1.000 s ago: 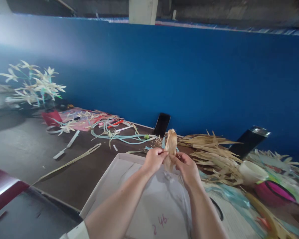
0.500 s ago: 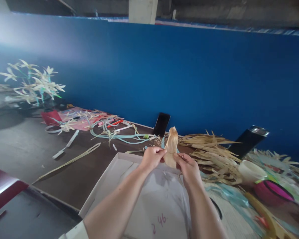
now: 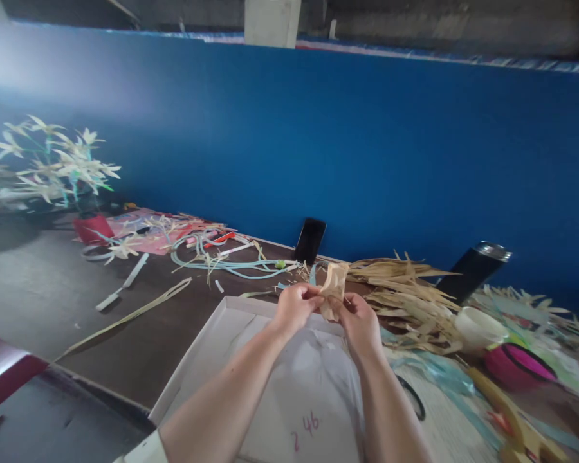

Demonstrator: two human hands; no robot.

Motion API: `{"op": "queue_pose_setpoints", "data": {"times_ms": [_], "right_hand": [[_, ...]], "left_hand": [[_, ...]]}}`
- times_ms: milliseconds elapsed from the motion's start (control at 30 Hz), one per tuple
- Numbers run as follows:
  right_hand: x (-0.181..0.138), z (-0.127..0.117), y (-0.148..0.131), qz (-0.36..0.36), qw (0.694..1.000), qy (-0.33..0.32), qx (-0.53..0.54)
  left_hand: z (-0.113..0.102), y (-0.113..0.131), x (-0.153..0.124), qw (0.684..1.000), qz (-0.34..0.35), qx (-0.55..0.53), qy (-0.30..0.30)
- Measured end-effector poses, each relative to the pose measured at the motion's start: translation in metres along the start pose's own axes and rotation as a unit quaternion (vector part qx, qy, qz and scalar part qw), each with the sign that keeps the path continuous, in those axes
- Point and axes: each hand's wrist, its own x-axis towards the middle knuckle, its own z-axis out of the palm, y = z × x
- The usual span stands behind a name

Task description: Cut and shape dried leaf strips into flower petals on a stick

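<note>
Between my two hands is a piece of dried corn husk (image 3: pixel 336 278), pale tan and bent, standing above the far edge of a shallow white box lid (image 3: pixel 289 386) with purple writing inside it. My left hand (image 3: pixel 293 310) pinches the husk's left side between thumb and fingers. On the other side, my right hand (image 3: pixel 359 319) grips its lower right part, the fingertips close to those of the left. Just right of my hands lies a heap of dried husks (image 3: pixel 405 292).
A black phone (image 3: pixel 311 240) leans against the blue partition (image 3: pixel 289 141). At right are a dark flask (image 3: pixel 475 273), a white cup (image 3: pixel 480 328), a pink bowl-like container (image 3: pixel 516 366) and a yellow tool (image 3: pixel 506 411). Pale husk flowers (image 3: pixel 67 164) stand at left, near coiled light-blue cords (image 3: pixel 222 265).
The husk's upper part has dropped and bunched, so it looks shorter and more creased. My right hand has shifted slightly left, closer to my left. The view has moved slightly.
</note>
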Motion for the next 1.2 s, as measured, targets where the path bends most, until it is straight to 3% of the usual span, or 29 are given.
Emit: {"op": "queue_pose_setpoints", "data": {"times_ms": [133,467,600,767,1200], "right_hand": [[-0.001,0.004,0.001,0.011,1.0,0.001,0.019],[0.0,0.002,0.005,0.01,1.0,-0.013,-0.025],[-0.003,0.003,-0.002,0.024,0.999,-0.046,-0.006],[-0.007,0.009,-0.004,0.085,0.986,-0.115,0.084],[-0.006,0.006,-0.005,0.176,0.961,-0.148,0.15]], "left_hand": [[-0.001,0.002,0.0,1.0,-0.004,0.007,0.021],[0.0,-0.001,0.002,0.999,-0.026,-0.035,-0.005],[-0.005,-0.003,0.002,0.996,0.016,0.076,0.039],[-0.008,-0.003,0.002,0.984,0.055,0.133,0.103],[-0.009,0.0,0.0,0.982,0.062,0.111,0.142]]}}
